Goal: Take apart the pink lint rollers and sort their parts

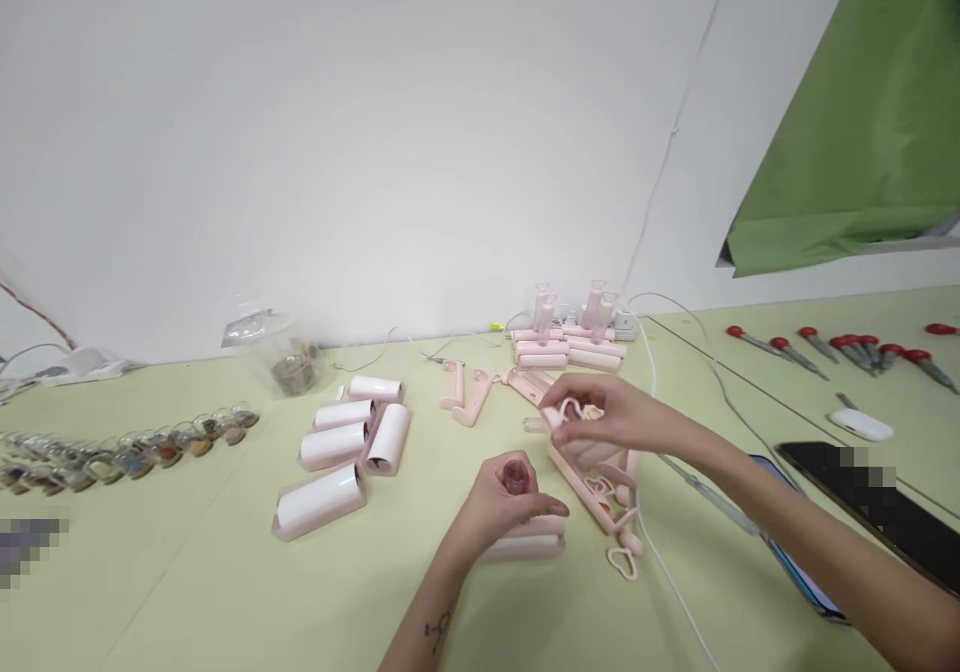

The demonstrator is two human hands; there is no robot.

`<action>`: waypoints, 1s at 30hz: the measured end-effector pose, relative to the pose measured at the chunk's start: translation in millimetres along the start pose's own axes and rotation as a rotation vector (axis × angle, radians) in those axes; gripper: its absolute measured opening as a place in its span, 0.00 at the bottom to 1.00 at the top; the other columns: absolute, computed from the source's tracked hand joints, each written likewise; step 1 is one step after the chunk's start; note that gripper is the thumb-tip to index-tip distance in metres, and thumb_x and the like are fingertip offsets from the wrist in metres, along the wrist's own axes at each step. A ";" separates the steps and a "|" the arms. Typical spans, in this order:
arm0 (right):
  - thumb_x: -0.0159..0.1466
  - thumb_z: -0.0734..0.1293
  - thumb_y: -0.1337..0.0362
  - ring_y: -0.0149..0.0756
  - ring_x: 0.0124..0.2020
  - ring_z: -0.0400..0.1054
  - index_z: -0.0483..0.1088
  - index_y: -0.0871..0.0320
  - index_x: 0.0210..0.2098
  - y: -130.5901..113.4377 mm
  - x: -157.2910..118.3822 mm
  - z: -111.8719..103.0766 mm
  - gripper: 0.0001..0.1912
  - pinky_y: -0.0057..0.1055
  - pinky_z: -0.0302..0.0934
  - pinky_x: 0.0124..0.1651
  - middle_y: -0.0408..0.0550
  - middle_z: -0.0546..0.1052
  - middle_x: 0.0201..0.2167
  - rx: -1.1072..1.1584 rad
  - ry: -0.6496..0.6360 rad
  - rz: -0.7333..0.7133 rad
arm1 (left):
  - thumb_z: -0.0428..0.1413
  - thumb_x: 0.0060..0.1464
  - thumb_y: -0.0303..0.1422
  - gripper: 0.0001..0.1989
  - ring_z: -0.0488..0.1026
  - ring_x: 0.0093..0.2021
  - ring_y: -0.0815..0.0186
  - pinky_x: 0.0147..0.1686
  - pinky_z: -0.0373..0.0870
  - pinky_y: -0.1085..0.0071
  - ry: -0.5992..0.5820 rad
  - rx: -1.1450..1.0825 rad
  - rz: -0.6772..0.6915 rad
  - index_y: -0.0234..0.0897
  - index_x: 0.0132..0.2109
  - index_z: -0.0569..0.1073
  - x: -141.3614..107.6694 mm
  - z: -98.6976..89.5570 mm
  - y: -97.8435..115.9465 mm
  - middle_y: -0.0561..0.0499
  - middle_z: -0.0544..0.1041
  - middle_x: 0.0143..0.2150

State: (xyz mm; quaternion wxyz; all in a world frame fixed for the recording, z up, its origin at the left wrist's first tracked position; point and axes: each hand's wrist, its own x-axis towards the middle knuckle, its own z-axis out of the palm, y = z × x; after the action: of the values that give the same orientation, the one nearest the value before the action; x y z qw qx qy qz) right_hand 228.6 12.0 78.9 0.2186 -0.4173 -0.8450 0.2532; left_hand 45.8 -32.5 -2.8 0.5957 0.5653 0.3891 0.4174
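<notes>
Low over the table, my left hand [499, 502] is closed around a small dark-pink see-through tube [516, 476], its round end facing up. Under that hand lies a pink and white case [525, 546]. To the right, the fingers of my right hand [604, 412] grip a pink piece with a heart-shaped loop [571, 408]; my fingers hide part of it. Beneath the right hand is a cluster of pink plastic parts [581, 487], with a loose pink heart-shaped ring [622, 563] at its near end. Two pink L-shaped parts [471, 399] lie farther back.
Several white-topped pink cases [319, 500] lie at left, near small jars [135, 460] and a clear plastic cup [291, 362]. Assembled pink pieces [570, 342] stand by the wall. A white cable [654, 537], phone [862, 492] and red-handled tools [855, 347] are at right.
</notes>
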 end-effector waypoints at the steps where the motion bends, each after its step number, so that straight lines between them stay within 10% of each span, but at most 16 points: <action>1: 0.54 0.66 0.53 0.33 0.29 0.63 0.67 0.55 0.36 -15.9 -1.2 -0.7 0.14 0.27 0.57 0.29 0.43 0.69 0.28 -0.004 -0.093 -0.047 | 0.63 0.31 0.30 0.17 0.51 0.18 0.77 0.18 0.47 0.77 0.003 -0.004 -0.006 0.36 0.19 0.59 0.2 -0.5 0.6 0.63 0.55 0.15; 6: 0.58 0.62 0.61 0.31 0.28 0.60 0.66 0.56 0.33 -62.6 5.6 1.8 0.06 0.25 0.51 0.25 0.43 0.67 0.28 -0.164 -0.395 -0.171 | 0.59 0.27 0.27 0.14 0.53 0.19 0.77 0.19 0.49 0.77 -0.090 -0.128 0.007 0.36 0.18 0.58 6.4 -0.9 -5.8 0.61 0.58 0.16; 21: 0.53 0.61 0.74 0.26 0.20 0.54 0.63 0.60 0.23 -78.6 31.6 5.9 0.05 0.23 0.44 0.21 0.38 0.63 0.18 -0.384 -0.572 -0.345 | 0.51 0.34 0.59 0.28 0.50 0.12 0.77 0.13 0.47 0.76 -0.141 -0.171 0.118 0.39 0.17 0.55 11.1 -2.0 -17.8 0.60 0.55 0.11; 26: 0.58 0.62 0.66 0.30 0.26 0.61 0.67 0.58 0.42 -66.3 19.6 3.6 0.12 0.24 0.53 0.26 0.43 0.69 0.27 -0.231 -0.479 -0.315 | 0.45 0.29 0.66 0.33 0.51 0.13 0.77 0.14 0.50 0.77 -0.142 -0.222 0.176 0.37 0.20 0.58 6.1 -1.6 -14.2 0.60 0.55 0.13; 30: 0.59 0.62 0.55 0.34 0.34 0.65 0.67 0.53 0.46 -42.9 1.4 33.4 0.17 0.29 0.60 0.35 0.44 0.68 0.32 0.048 -0.147 -0.107 | 0.36 0.28 0.69 0.38 0.54 0.13 0.75 0.14 0.50 0.76 -0.058 -0.243 0.231 0.35 0.19 0.61 6.9 3.1 -21.3 0.56 0.58 0.12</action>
State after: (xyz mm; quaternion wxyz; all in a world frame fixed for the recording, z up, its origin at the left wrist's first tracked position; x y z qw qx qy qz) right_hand 182.9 -17.5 79.4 0.1791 -0.3465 -0.8735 0.2912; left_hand 52.3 -27.3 -23.8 0.6186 0.5419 0.2509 0.5106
